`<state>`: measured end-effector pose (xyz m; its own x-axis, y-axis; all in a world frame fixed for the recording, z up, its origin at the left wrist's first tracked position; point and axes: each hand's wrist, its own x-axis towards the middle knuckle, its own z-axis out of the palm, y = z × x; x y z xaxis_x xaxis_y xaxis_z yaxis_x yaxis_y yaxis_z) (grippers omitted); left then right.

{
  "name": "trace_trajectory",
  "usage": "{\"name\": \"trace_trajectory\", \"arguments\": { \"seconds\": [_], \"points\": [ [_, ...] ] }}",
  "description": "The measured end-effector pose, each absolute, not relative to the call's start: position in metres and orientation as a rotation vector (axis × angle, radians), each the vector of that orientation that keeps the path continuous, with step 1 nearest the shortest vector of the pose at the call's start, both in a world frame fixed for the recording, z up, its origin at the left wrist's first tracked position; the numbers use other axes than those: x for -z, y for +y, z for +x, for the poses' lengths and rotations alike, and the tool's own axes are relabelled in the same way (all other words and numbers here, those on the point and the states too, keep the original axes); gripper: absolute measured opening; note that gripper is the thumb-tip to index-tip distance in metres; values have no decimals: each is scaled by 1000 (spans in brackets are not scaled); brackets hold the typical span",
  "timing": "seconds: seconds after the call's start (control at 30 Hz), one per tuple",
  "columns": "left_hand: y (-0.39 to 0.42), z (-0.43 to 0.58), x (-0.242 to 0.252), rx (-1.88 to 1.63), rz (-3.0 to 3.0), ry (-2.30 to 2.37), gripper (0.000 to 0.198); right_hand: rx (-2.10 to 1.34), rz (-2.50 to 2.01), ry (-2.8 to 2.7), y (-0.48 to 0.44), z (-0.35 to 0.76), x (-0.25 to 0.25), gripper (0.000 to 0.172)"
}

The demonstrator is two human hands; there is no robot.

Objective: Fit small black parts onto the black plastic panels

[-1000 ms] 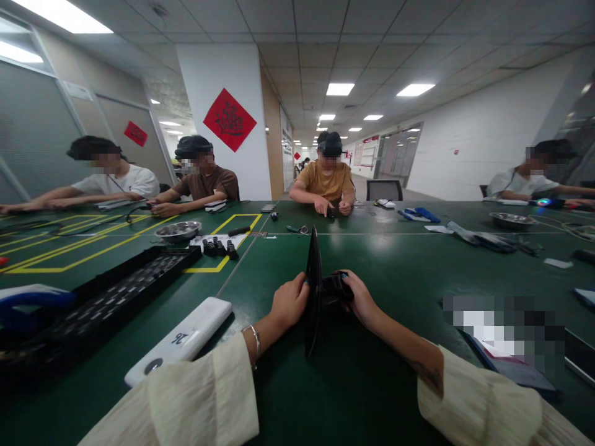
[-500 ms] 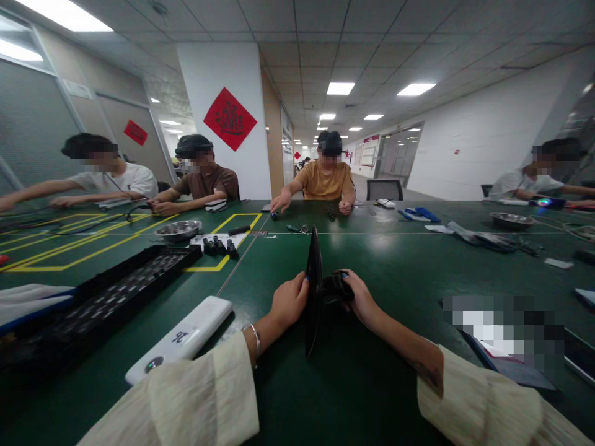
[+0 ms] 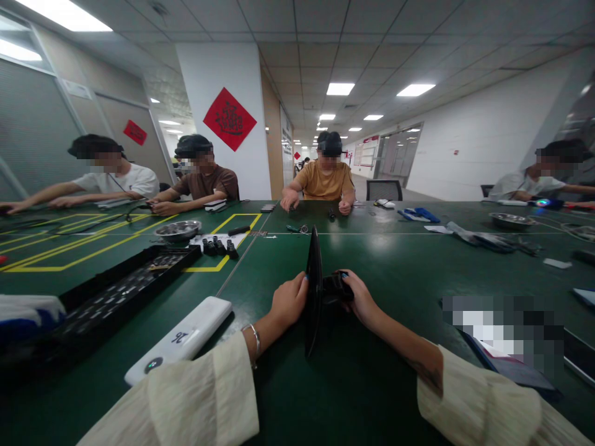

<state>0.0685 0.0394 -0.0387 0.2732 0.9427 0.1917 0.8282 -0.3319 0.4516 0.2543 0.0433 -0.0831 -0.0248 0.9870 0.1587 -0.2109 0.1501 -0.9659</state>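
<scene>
A thin black panel stands upright over the green table, seen almost edge-on, so its faces are mostly hidden. My left hand is closed at its left side, thumb pressed against the panel. From the panel's right side juts a chunky black bracket. My right hand is closed around the bracket's outer end. To the left of my left forearm lies a white power bank marked 26.
A long black tray lies left, near a metal bowl and several black cylindrical pieces. Green-handled pliers lie beyond the panel. A dark folder is at right. Several people sit around the green table.
My hands and the panel stay still. The person opposite has drawn one hand inward. At the left edge a white-and-blue thing has shifted left, and a small brownish item shows in the black tray.
</scene>
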Motion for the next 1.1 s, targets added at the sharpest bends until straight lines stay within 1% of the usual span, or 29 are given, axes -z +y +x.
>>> {"name": "trace_trajectory", "arguments": {
  "seconds": [0.57, 1.1],
  "points": [
    [38, 70, 35, -575, 2276, 1673, 33, -1217, -927, -1145, 43, 254, 83, 31],
    [37, 70, 35, -605, 2293, 1644, 33, -1231, -919, -1154, 42, 254, 81, 31]
  ]
}}
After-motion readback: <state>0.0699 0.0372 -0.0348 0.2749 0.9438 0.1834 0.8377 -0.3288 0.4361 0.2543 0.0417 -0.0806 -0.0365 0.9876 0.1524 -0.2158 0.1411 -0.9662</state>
